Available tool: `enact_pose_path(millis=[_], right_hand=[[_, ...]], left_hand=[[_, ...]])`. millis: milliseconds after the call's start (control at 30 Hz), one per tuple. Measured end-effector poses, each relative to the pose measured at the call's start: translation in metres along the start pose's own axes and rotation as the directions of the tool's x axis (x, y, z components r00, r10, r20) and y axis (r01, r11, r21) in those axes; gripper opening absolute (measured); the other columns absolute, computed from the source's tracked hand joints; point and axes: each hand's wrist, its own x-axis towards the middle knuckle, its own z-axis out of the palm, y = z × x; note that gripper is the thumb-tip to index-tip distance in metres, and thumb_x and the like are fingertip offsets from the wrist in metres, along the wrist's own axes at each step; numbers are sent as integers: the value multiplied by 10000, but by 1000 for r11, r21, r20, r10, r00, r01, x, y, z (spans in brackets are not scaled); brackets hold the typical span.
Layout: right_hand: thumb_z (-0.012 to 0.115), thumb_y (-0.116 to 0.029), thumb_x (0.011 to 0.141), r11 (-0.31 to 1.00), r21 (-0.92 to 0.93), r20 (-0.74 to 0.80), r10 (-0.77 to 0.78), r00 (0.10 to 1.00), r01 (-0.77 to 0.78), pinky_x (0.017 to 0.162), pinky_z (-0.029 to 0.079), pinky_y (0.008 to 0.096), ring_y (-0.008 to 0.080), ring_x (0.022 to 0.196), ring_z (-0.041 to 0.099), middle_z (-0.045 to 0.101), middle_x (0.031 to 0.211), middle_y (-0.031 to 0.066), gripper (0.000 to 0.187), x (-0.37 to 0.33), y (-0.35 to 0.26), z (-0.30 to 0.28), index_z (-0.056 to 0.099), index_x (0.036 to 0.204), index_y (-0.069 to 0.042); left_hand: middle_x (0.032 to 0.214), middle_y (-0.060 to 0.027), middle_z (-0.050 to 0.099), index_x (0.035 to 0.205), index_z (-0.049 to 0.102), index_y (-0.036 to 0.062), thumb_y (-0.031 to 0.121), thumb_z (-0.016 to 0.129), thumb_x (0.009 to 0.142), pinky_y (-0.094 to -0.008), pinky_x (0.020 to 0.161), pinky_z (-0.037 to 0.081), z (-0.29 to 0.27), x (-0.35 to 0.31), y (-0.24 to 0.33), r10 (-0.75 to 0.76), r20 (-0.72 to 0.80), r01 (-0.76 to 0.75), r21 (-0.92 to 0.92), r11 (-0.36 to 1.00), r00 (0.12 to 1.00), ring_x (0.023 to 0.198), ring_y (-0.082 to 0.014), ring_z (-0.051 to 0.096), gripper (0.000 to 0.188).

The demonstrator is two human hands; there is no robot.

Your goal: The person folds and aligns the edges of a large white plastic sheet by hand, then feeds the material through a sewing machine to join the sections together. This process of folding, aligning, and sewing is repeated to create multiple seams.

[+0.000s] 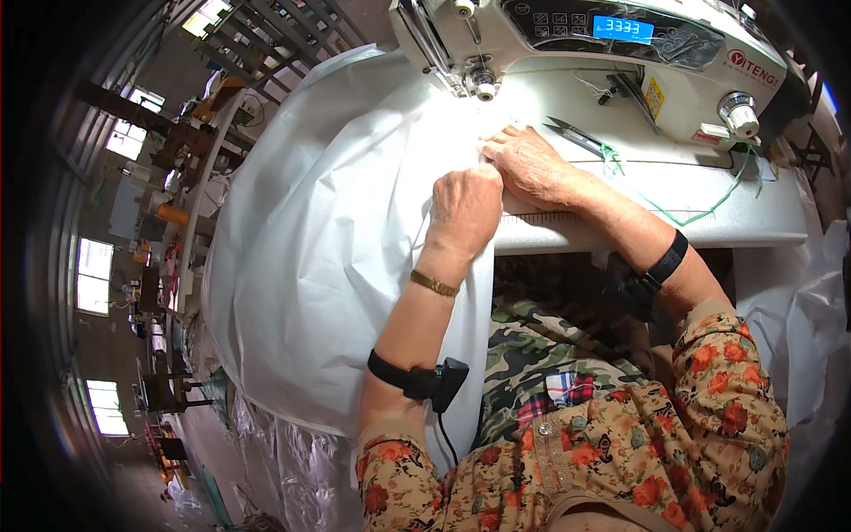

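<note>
A large white sheet of smooth, plastic-like fabric [310, 293] spreads over the left of the sewing machine table and hangs over its front edge. My left hand [465, 210] is closed in a fist on the sheet's right edge. Close against it, my right hand [530, 166] has its fingers bent and pinched on the same edge; the fingertips are partly hidden in bright glare. Both hands are just in front of the sewing machine's needle area [479, 82], under its lamp.
The sewing machine [656, 44], with a lit blue display, spans the back right. Dark pointed thread snips [574, 135] lie right of my right hand, tied to a green cord [709, 211]. A ruler strip [541, 217] runs along the table front. More white sheeting [789, 328] hangs at right.
</note>
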Motion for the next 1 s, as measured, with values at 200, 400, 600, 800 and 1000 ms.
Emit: enact_pose_path(millis=[200, 400, 600, 800, 1000], right_hand=[[547, -113, 836, 982, 148, -40, 129, 991, -122, 903, 449, 475, 365, 1062, 578, 636, 1055, 190, 188, 6, -3, 2, 631, 955, 7], [568, -110, 817, 936, 148, -39, 327, 944, -318, 855, 480, 456, 355, 1009, 599, 641, 982, 190, 138, 11, 1, 6, 663, 825, -10], [643, -158, 784, 997, -59, 61, -51, 997, 54, 858, 480, 423, 289, 1009, 576, 617, 998, 128, 176, 5, -27, 6, 627, 872, -7], [650, -189, 811, 847, 313, 66, -471, 880, 430, 929, 451, 431, 314, 984, 586, 624, 940, 121, 182, 1, -32, 3, 640, 891, -26], [611, -167, 829, 900, 374, 21, 234, 972, -225, 962, 431, 472, 348, 959, 600, 621, 904, 140, 132, 7, -17, -19, 649, 876, -49]], left_hand=[[725, -233, 658, 717, 672, -8, 45, 576, 787, -471, 697, 540, 15, 31, -18, -131, -3, 131, -27, 991, 991, 715, -388, 678, 130], [700, -197, 672, 679, 676, -1, 151, 623, 764, -449, 679, 532, 19, 32, -35, -293, -78, 279, -155, 948, 953, 645, -376, 658, 182], [637, -192, 651, 734, 711, -14, 177, 662, 754, -381, 657, 520, 13, 38, -55, -506, 119, 468, -599, 650, 855, 558, -299, 606, 198], [773, -240, 676, 810, 714, -10, 195, 612, 761, -454, 720, 517, 3, 46, -42, -451, 148, 474, -303, 826, 880, 726, -394, 666, 234], [713, -216, 650, 699, 689, 36, 140, 629, 799, -470, 684, 525, 19, 26, -35, -185, -25, 180, -126, 976, 982, 692, -388, 655, 157]])
